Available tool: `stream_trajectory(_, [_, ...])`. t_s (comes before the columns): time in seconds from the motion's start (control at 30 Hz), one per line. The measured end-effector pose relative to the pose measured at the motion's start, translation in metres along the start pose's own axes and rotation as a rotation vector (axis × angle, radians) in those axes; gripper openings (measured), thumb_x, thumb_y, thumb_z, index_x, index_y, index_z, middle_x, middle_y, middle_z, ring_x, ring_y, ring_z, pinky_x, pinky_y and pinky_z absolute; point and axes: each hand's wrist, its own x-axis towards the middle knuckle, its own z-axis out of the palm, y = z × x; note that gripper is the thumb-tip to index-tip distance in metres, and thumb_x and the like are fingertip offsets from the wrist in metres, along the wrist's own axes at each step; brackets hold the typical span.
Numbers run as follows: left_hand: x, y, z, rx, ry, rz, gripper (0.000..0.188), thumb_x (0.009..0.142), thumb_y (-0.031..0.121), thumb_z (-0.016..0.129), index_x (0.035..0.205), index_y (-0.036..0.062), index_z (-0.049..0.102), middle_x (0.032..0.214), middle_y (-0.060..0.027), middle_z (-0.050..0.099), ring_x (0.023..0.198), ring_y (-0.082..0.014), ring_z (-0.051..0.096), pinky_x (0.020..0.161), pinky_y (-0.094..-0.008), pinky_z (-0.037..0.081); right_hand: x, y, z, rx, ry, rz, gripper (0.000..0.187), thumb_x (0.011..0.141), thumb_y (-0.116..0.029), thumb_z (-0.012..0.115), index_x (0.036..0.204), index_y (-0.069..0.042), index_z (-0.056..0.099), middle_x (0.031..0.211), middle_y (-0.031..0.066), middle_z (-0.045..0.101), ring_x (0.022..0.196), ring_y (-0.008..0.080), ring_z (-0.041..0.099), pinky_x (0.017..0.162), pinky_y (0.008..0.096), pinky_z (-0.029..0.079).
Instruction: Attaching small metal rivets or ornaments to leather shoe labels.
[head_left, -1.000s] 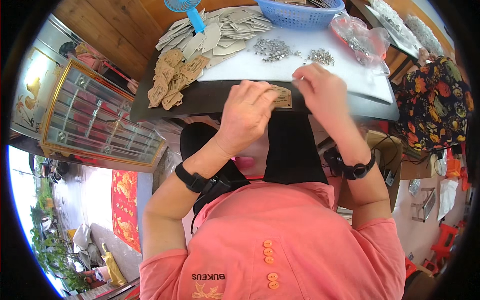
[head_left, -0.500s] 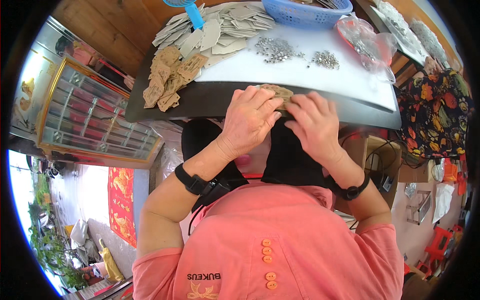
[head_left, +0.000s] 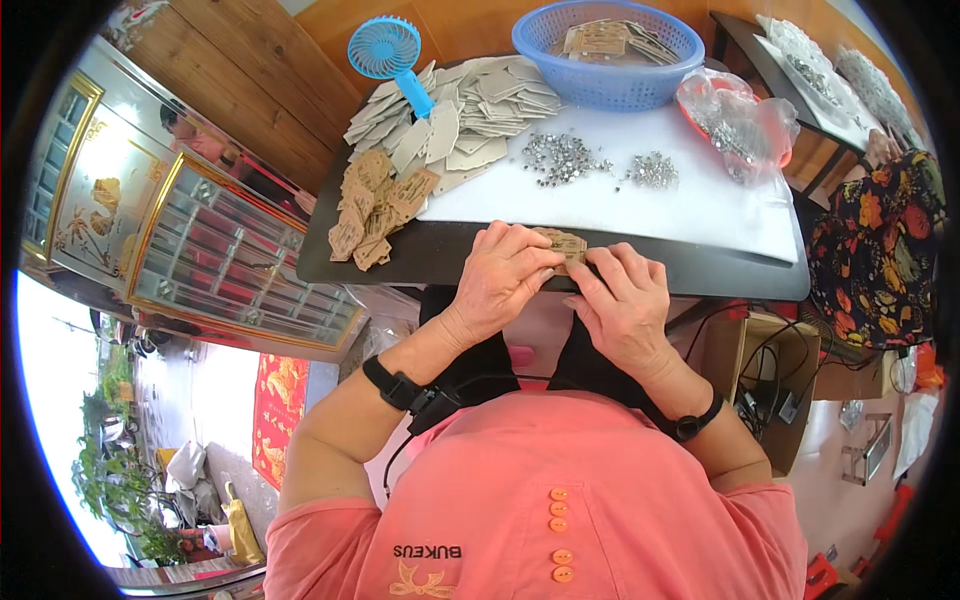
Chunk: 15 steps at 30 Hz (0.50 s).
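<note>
At the table's near edge, a brown printed card (head_left: 566, 243) lies between my two hands. My left hand (head_left: 503, 278) grips its left side with fingers curled and thumb pressed beneath. My right hand (head_left: 622, 300) has its fingertips bent against the card's right side; anything small under them is hidden. A heap of brown cards (head_left: 372, 208) sits to the left. Behind it is a larger pile of pale grey cards (head_left: 490, 105). Beyond my hands, two clusters of small shiny silver pieces (head_left: 560, 158) are spread on a white sheet (head_left: 620, 215).
A blue handheld fan (head_left: 386, 48) stands among the grey cards. Farther back, a blue plastic basket (head_left: 607, 88) holds more cards. A red tray (head_left: 690, 100) carries a clear bag of silver pieces (head_left: 740, 130). At the right, another person in a flowered garment (head_left: 880, 250) works beside a side table.
The view has shifted, so the fan and basket show more fully. My right hand, blurred before, is now sharp against the card. My left hand keeps its hold.
</note>
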Motion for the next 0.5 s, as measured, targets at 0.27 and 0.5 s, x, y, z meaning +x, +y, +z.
stream_trajectory(0.27, [0.002,0.002,0.002,-0.022,0.032,-0.038,0.018,0.082,0.008,0.069,0.099,0.0086,0.071,0.103,-0.0059,0.065,0.093,-0.0246,0.054,0.085,-0.0340,0.043,-0.007,0.005,0.012,-0.029,0.142,-0.015,0.039,0.068,-0.020,0.071,0.105,-0.008,0.065,0.105,0.0046,0.058,0.096,0.0212,0.057,0.074,0.0356,0.041])
stream_trajectory(0.5, [0.006,0.008,0.003,-0.006,-0.009,-0.016,0.016,0.082,0.007,0.067,0.098,0.0070,0.070,0.104,-0.0088,0.065,0.097,-0.0257,0.055,0.088,-0.0352,0.041,-0.018,0.009,0.011,-0.036,0.161,-0.014,0.039,0.069,-0.020,0.071,0.105,-0.008,0.064,0.106,0.0047,0.059,0.099,0.0214,0.056,0.077,0.0365,0.042])
